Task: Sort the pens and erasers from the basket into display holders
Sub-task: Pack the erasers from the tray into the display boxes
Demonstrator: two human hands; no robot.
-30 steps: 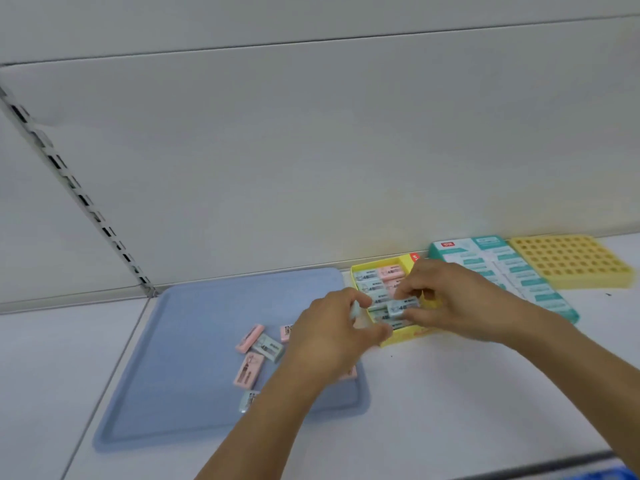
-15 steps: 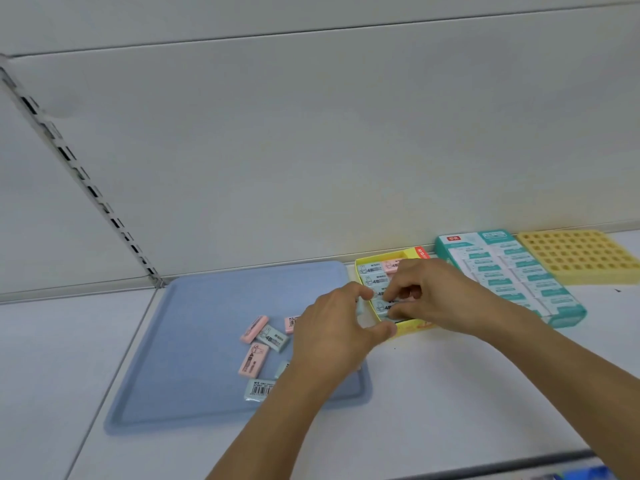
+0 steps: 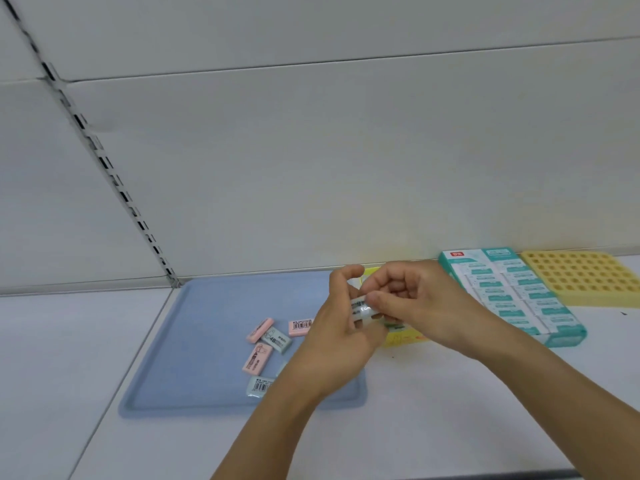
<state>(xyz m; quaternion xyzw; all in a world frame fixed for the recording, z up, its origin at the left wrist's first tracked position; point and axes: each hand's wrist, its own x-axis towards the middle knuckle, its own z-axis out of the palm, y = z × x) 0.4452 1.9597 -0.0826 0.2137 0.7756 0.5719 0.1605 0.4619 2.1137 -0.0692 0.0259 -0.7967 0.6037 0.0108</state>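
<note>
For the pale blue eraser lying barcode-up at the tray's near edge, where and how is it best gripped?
Judging by its pose, pinch the blue eraser across its two long sides from above. It lies flat on the tray, apart from the pink erasers, and the left hand is nearest.

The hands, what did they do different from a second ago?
Both hands lifted off the yellow box. Left hand and right hand now pinch one wrapped pale eraser between them above it, instead of pressing down inside the box. The loose erasers on the blue tray and the green box stayed put.
</note>
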